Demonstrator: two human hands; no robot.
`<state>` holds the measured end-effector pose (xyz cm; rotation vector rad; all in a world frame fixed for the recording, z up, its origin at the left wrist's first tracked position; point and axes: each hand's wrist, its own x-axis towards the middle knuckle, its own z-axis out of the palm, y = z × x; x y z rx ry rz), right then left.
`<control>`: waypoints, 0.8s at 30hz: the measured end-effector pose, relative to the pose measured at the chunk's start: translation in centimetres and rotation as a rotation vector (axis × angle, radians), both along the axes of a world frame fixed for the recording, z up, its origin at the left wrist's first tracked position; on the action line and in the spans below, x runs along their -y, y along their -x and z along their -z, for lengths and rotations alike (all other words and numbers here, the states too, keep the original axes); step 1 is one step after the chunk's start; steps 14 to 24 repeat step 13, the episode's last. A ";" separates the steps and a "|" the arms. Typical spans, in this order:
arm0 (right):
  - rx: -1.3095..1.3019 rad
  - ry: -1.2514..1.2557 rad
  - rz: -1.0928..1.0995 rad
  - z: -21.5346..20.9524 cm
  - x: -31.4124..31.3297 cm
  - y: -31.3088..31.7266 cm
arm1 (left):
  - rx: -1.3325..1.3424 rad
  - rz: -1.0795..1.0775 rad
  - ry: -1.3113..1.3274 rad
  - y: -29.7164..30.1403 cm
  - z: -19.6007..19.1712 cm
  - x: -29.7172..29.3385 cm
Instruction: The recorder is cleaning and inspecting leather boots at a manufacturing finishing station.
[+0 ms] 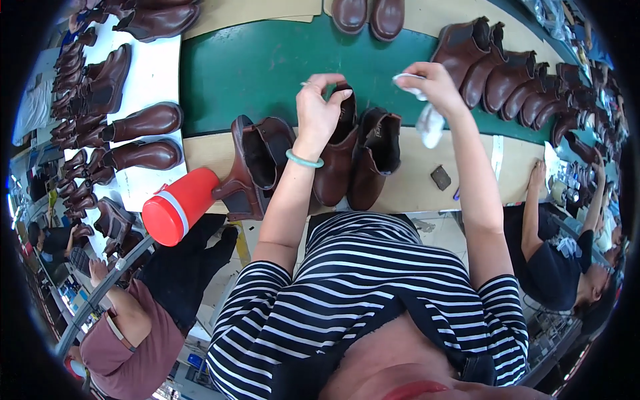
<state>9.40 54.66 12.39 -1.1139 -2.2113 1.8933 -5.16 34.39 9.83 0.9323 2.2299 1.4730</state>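
My left hand (319,113), a green bangle on its wrist, pinches the top edge of a brown leather ankle boot (331,175). This boot stands upright at the table's near edge, its opening facing up. Touching its right side is a second brown boot (367,179), also upright, with dark elastic at the side. My right hand (432,87) is raised over the green table surface, closed on a white cloth (431,127) whose loose end hangs down. Left of my left wrist are more brown boots (275,145), one standing and one lying tilted.
A red cylindrical container (167,217) with a white band leans at the near left. On the brown board (417,160) lie a small dark block (440,178) and a blue pen (457,194). Boot rows (508,83) line both sides. Co-workers are at left (143,327) and right (557,250).
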 end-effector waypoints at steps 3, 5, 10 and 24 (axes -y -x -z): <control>-0.048 0.170 0.238 -1.1 0.3 -5.5 | -0.085 -0.032 -0.113 -2.2 -5.4 0.4; -0.080 0.356 0.311 -0.5 1.1 -9.1 | 0.409 0.067 -0.096 -4.6 -6.5 0.2; -0.106 0.514 0.240 1.8 5.8 -12.3 | 0.000 0.052 0.249 -8.7 -2.3 -3.1; -0.200 0.480 0.170 1.1 7.8 -13.0 | -0.014 -0.017 0.176 -9.8 -2.6 -2.9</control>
